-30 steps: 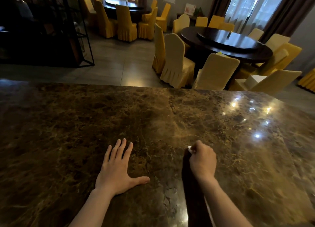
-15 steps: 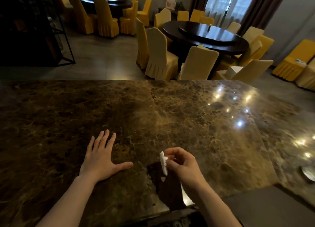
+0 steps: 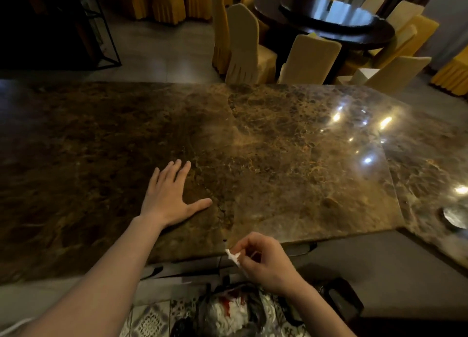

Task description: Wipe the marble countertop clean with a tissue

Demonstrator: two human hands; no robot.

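The brown marble countertop [image 3: 291, 159] fills the middle of the head view, glossy with light reflections at the right. My left hand [image 3: 171, 197] lies flat on it, palm down, fingers spread. My right hand [image 3: 263, 260] hangs just past the counter's near edge, off the marble, pinching a small crumpled white tissue [image 3: 233, 255] between thumb and fingers. Most of the tissue is hidden inside the fingers.
Below my right hand stands a bin lined with a dark bag [image 3: 235, 311], holding white and red scraps, on a patterned tile floor. A small round metal dish [image 3: 455, 216] sits at the counter's right. Beyond the counter stand yellow-covered chairs [image 3: 243, 45] and a dark round table [image 3: 329, 17].
My right hand has drawn the tissue back toward me, from on the marble to past its near edge, above the bin. The view has tilted downward. My left hand stays flat.
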